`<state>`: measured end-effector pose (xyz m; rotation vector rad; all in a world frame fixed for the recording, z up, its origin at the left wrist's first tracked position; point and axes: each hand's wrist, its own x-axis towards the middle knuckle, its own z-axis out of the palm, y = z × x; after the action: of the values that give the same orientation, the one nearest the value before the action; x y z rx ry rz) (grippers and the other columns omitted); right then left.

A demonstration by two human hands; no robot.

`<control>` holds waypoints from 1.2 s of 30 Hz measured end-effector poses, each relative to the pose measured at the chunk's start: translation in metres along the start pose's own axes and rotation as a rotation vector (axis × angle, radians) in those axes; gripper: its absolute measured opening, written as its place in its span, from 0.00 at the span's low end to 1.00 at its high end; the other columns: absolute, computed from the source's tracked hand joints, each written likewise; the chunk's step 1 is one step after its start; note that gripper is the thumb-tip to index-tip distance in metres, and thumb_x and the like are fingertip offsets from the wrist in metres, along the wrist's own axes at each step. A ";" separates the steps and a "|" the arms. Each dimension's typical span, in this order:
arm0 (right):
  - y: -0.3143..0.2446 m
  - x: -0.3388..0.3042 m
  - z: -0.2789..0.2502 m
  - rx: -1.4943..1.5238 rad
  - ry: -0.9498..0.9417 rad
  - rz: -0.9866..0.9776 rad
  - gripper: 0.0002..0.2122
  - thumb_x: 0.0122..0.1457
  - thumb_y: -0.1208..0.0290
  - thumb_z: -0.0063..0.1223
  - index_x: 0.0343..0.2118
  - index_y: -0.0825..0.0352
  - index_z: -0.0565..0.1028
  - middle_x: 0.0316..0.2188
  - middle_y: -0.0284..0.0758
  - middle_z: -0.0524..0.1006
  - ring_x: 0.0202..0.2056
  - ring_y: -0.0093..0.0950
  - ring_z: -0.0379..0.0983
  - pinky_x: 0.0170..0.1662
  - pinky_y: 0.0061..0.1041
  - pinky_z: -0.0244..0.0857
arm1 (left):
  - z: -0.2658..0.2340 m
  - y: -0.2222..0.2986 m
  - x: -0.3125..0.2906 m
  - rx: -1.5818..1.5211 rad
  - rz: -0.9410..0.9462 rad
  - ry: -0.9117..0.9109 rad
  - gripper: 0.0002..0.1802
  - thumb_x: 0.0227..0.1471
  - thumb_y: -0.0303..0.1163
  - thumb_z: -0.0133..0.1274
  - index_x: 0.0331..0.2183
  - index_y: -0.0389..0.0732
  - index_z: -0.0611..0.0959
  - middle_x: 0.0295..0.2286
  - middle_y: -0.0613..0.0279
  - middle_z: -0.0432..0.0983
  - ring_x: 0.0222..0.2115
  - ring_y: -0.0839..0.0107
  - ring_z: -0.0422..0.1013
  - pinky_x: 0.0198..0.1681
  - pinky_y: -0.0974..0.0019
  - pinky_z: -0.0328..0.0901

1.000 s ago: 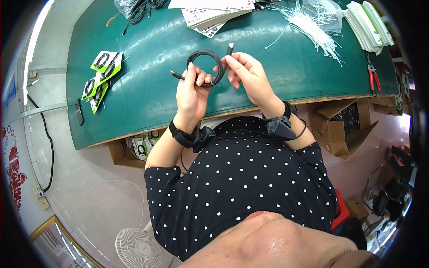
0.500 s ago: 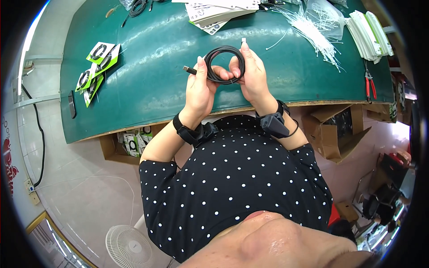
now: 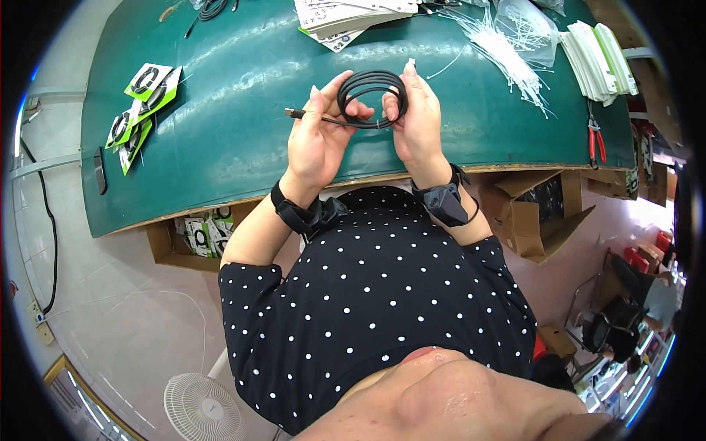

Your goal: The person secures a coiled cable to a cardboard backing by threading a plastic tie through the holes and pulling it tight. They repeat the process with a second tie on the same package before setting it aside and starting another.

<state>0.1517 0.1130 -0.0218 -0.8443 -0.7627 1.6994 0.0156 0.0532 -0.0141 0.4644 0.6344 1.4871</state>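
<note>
A black cable (image 3: pixel 373 74) is wound into a round coil above the table, held between both hands. My left hand (image 3: pixel 312 143) supports the coil's left side on its bent fingers, its thumb raised apart from them. One end of the cable runs past that thumb, with its metal plug (image 3: pixel 292 113) pointing left. On the other side, my right hand (image 3: pixel 419 128) pinches the coil between thumb and fingers. A light-coloured connector (image 3: pixel 411 62) shows at the tip of the right thumb. A small pale band (image 3: pixel 379 124) lies across the coil's lower edge.
The green table (image 3: pixel 243 140) carries carded cables (image 3: pixel 153 92) at left and a stack of printed cards (image 3: pixel 353 18) behind. White zip ties (image 3: pixel 507 59), more packed cards (image 3: pixel 592 62) and red-handled cutters (image 3: pixel 596 140) lie right. Cardboard boxes (image 3: pixel 540 213) stand below the front edge.
My left palm has moved a little left and its fingers have spread. The plug end reaches further left from the coil, whose turns look more separated. My right hand keeps its hold.
</note>
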 end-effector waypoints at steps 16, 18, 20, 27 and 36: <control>-0.038 0.009 -0.008 -0.042 -0.383 0.225 0.14 0.66 0.57 0.38 0.27 0.61 0.66 0.16 0.32 0.71 0.11 0.12 0.47 0.15 0.11 0.39 | -0.004 0.010 -0.006 0.183 -0.084 -0.106 0.25 0.65 0.45 0.31 0.38 0.34 0.74 0.20 0.68 0.64 0.24 0.75 0.63 0.41 0.64 0.64; -0.041 0.012 -0.013 0.007 -0.421 0.280 0.14 0.66 0.58 0.39 0.27 0.62 0.67 0.17 0.34 0.73 0.11 0.10 0.47 0.15 0.12 0.40 | 0.001 0.013 -0.008 0.303 -0.068 -0.101 0.25 0.65 0.45 0.31 0.36 0.34 0.75 0.19 0.68 0.65 0.23 0.76 0.63 0.40 0.64 0.65; -0.039 0.013 -0.014 0.032 -0.441 0.310 0.14 0.65 0.58 0.40 0.26 0.62 0.68 0.17 0.35 0.73 0.12 0.10 0.47 0.15 0.12 0.40 | 0.006 0.016 -0.010 0.429 -0.073 -0.099 0.25 0.65 0.45 0.31 0.35 0.34 0.76 0.19 0.67 0.66 0.23 0.76 0.64 0.39 0.65 0.65; -0.022 0.005 -0.009 -0.316 -0.345 -0.024 0.13 0.66 0.62 0.40 0.28 0.65 0.68 0.15 0.27 0.66 0.12 0.13 0.51 0.16 0.14 0.44 | -0.001 0.017 -0.005 0.438 -0.166 -0.158 0.26 0.65 0.45 0.32 0.36 0.33 0.76 0.19 0.66 0.68 0.23 0.74 0.66 0.40 0.65 0.65; -0.025 -0.007 -0.014 -0.540 -0.350 0.062 0.13 0.65 0.65 0.44 0.25 0.67 0.69 0.14 0.26 0.64 0.13 0.13 0.57 0.16 0.15 0.48 | -0.006 0.019 -0.006 0.430 -0.349 -0.170 0.27 0.64 0.47 0.34 0.44 0.33 0.76 0.18 0.67 0.68 0.24 0.74 0.69 0.39 0.68 0.67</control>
<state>0.1777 0.1143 -0.0076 -0.9441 -1.4916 1.7426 -0.0023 0.0471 -0.0061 0.7603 0.8546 0.9677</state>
